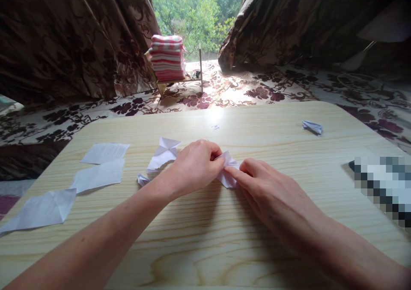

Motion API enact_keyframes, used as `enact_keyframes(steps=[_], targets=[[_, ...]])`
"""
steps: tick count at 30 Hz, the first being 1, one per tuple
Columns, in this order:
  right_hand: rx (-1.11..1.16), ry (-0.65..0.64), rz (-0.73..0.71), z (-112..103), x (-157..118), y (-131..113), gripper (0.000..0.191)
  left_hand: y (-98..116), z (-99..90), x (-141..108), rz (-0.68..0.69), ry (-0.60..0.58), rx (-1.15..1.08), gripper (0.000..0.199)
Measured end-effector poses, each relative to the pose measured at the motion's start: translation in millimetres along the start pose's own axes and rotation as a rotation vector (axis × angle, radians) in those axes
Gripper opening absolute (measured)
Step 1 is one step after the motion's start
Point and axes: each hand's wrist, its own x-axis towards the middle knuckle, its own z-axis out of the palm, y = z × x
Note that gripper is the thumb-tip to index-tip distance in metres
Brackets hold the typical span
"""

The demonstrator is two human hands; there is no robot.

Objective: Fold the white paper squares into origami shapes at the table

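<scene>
A small piece of folded white paper (228, 179) is between my two hands over the middle of the table. My left hand (201, 163) pinches its left edge, fingers closed. From the right, my right hand (261, 178) grips the same paper with thumb and forefinger, the other fingers curled. Just left of my left hand lies a creased paper (165, 150) with a torn-looking lower edge, and a small folded piece (143, 179) sits beside it. The undersides of the held paper are hidden.
Three loose sheets, including a creased one (48, 208), lie on the left of the wooden table (192, 255). A folded paper piece (312, 127) is at the back right. A pixelated object (385, 187) rests at the right edge. Beyond stands a rack with striped cloths (167, 58).
</scene>
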Motion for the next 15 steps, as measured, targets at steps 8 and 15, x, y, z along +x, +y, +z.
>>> enact_keyframes(steps=[8,15], targets=[[-0.044,-0.025,0.053,-3.4,1.6,-3.9,0.020,-3.0,1.3,-0.7,0.018,0.010,0.028,0.026],[-0.083,0.039,0.071,-2.2,-5.8,-0.4,0.010,-3.6,1.3,-0.2,0.035,0.006,0.029,0.028]])
